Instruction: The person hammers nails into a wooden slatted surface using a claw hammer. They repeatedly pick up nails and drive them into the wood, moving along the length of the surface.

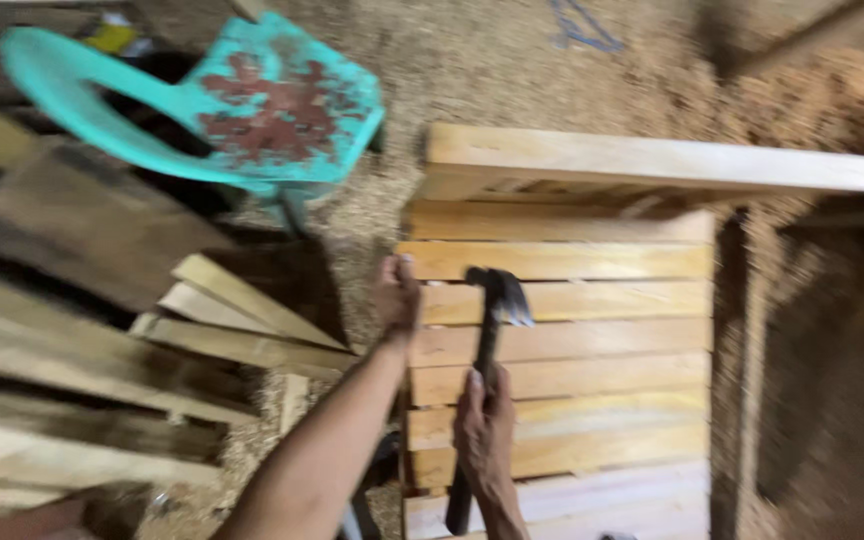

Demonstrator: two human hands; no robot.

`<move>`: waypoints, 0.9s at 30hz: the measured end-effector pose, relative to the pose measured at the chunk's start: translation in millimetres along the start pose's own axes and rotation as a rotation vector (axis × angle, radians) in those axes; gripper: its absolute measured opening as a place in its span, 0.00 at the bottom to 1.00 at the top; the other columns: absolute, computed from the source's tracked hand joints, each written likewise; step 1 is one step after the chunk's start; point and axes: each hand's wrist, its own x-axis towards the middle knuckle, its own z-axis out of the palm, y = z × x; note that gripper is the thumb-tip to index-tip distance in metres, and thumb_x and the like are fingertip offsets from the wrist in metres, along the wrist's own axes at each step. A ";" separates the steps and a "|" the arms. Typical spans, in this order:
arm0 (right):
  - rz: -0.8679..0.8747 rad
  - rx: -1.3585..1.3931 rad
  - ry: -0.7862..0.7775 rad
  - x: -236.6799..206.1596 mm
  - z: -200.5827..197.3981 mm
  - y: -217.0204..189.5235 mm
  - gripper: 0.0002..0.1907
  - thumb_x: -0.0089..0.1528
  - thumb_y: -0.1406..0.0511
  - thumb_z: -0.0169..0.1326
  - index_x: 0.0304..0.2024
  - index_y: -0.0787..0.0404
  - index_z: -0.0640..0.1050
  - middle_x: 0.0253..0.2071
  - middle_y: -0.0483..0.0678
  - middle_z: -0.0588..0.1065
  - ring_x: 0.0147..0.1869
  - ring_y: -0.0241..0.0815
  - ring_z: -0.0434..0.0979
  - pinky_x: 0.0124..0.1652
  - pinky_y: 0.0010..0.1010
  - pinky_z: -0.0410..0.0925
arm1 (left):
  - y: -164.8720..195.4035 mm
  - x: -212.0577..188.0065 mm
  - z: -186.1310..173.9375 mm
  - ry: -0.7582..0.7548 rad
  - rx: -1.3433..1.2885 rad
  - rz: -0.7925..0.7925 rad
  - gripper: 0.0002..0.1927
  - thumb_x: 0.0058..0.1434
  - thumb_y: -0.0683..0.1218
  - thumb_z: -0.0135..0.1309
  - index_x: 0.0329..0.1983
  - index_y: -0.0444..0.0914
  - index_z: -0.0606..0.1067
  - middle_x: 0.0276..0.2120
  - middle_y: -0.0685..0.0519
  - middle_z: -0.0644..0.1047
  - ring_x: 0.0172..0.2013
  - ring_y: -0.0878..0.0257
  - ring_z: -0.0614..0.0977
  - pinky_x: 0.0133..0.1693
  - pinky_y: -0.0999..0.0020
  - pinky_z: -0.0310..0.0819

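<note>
Wooden slatted crate panel [562,330] lies on the sawdust floor [472,70]; left hand [397,292] grips its left edge, right hand [484,420] wrapped round claw hammer [487,350] handle. Best to keep the left fingers clear of the hammer head and strike square.

Woodworking shop: sawdust floor [472,70], stacked planks [72,380].

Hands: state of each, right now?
Left hand: rests on the slatted wooden panel edge, grip unclear.
Right hand: closed around the hammer handle.
</note>
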 end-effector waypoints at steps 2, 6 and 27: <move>-0.035 -0.032 0.036 2.4 8.8 2.6 0.11 0.71 0.59 0.46 0.39 0.60 0.70 0.18 0.40 0.64 0.17 0.30 0.62 0.16 0.25 0.58 | -0.3 2.7 -2.4 -0.009 0.095 0.018 0.20 0.72 0.56 0.46 0.44 0.36 0.78 0.32 0.42 0.81 0.33 0.51 0.82 0.37 0.55 0.76; -0.221 0.051 0.042 -3.0 10.8 -8.2 0.11 0.71 0.59 0.45 0.40 0.59 0.69 0.18 0.40 0.66 0.17 0.29 0.63 0.16 0.24 0.59 | 4.7 4.3 -5.1 -0.037 0.148 -0.194 0.24 0.71 0.58 0.49 0.55 0.35 0.75 0.41 0.38 0.81 0.41 0.46 0.82 0.44 0.53 0.76; -0.071 0.072 0.105 -22.6 -4.6 30.6 0.13 0.72 0.58 0.44 0.37 0.60 0.68 0.16 0.41 0.64 0.15 0.30 0.62 0.16 0.25 0.59 | 7.9 -50.9 -43.7 -0.089 0.111 -0.249 0.16 0.67 0.55 0.50 0.45 0.38 0.75 0.35 0.43 0.81 0.36 0.50 0.82 0.41 0.57 0.77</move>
